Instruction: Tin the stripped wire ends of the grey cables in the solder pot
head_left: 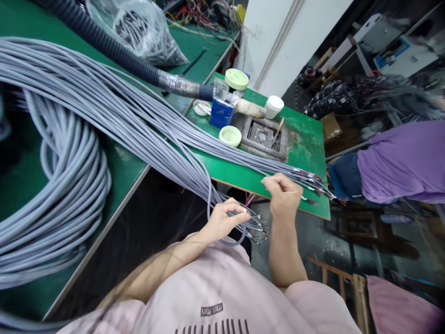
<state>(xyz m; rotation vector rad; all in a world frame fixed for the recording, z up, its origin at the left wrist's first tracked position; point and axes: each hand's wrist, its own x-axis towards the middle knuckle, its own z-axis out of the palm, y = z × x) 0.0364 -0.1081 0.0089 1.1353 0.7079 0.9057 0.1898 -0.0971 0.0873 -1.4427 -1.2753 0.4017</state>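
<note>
My left hand (227,218) pinches the end of one grey cable, whose coloured wires (249,199) fan out above a white band at the fingertips. To the right, above the green board's front edge, my right hand (283,190) is closed, fingers curled together; what they hold, if anything, is too small to name. A long bundle of grey cables (156,134) runs from the left across the green board (222,170), its stripped ends (313,181) beyond my right hand. More cable ends (257,227) hang below the board's edge, beside my left hand.
Behind the bundle are a soldering pot (264,135), a blue box (221,112), a white cup (274,105), green lids (230,136) and a ribbed hose (139,67). A coiled cable heap (79,185) lies left. A person in purple (403,162) is at right, near a wooden chair (359,297).
</note>
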